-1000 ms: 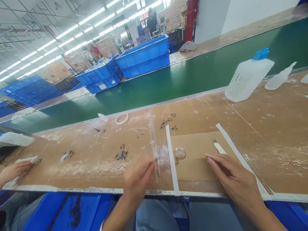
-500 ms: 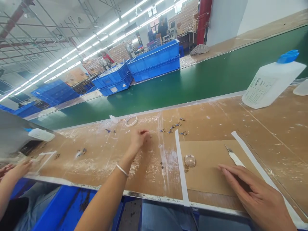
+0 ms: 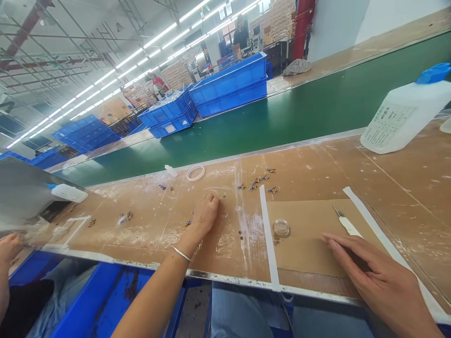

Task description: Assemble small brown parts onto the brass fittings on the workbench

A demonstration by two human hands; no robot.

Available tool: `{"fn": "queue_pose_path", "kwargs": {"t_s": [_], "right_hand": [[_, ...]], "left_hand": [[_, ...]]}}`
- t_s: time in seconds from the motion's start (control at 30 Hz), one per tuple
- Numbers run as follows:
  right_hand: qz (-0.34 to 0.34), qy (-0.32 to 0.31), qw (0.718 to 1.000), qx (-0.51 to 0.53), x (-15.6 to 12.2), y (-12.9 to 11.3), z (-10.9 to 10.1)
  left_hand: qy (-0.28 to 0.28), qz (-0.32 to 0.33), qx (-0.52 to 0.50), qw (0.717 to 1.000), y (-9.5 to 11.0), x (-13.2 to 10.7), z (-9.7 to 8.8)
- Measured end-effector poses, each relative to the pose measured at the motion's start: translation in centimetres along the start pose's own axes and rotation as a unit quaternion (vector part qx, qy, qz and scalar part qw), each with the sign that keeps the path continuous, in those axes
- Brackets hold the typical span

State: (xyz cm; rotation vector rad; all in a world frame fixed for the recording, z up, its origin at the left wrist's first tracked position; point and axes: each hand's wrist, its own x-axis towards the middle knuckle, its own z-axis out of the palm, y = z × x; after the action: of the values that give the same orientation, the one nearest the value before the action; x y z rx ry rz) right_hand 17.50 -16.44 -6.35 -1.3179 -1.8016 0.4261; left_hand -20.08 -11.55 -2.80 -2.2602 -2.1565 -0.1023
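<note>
Quietly, the right hand (image 3: 377, 277) keeps its place over the near side of the cardboard (image 3: 310, 253), thumb and fingers drawn together below the white-handled knife (image 3: 348, 227); I can't tell whether they pinch anything. Two dark discs (image 3: 241, 237) lie uncovered on the counter (image 3: 221, 253), where a second ago the left hand (image 3: 206, 213) had its fingertips. It has since gone farther out, curled just beside another disc (image 3: 224, 196), its grip hidden from me. Beyond, six blue-and-gold pieces (image 3: 257, 180) are scattered, one more than before.
</note>
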Motion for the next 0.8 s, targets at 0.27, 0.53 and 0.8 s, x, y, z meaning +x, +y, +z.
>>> {"fn": "queue_pose_path", "kwargs": {"t_s": [0.27,0.53,0.8], "right_hand": [[0.001,-0.010,1.000,-0.002,0.1,-0.2,-0.1],[0.000,-0.004,1.000,0.005,0.1,-0.4,-0.2],[0.007,-0.014,1.000,0.011,0.2,-0.4,-0.1]], "left_hand": [[-0.004,-0.004,0.013,1.000,-0.1,0.6,-0.4],[-0.033,-0.023,-0.040,0.998,1.0,0.4,-2.4],[-0.117,0.108,-0.129,0.979,4.4,-5.9,-3.2]]}}
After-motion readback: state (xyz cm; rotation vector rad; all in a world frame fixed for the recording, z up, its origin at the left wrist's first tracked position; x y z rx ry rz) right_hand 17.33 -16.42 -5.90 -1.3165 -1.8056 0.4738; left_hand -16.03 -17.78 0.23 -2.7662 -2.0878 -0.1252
